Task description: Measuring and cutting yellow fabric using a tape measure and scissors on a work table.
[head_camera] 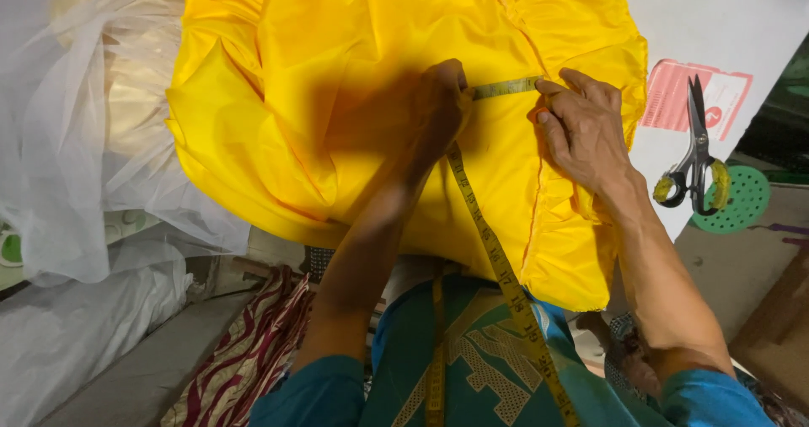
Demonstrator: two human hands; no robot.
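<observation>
I stretch a thin yellow-green measuring tape point(504, 87) flat across the glossy, bright yellow satin fabric point(337, 98) on the white bench point(725, 22), my left hand point(438, 98) and right hand point(581, 123) each closed on the tape, pinching it. The cloth looks light, limp and slippery, so I judge it best gripped along its gathered seam point(535, 191). Steel scissors with yellow-padded handles point(696, 153) lie to the right.

A glossy bright-yellow fabric piece point(337, 98) lies spread and creased over the white table, its gathered, stitched edge running down the right side and its lower hem hanging over the table's near edge. A yellow flexible measuring tape with black markings point(493, 250) lies stretched flat across the fabric near that seam, then turns and trails down toward the person's chest.
</observation>
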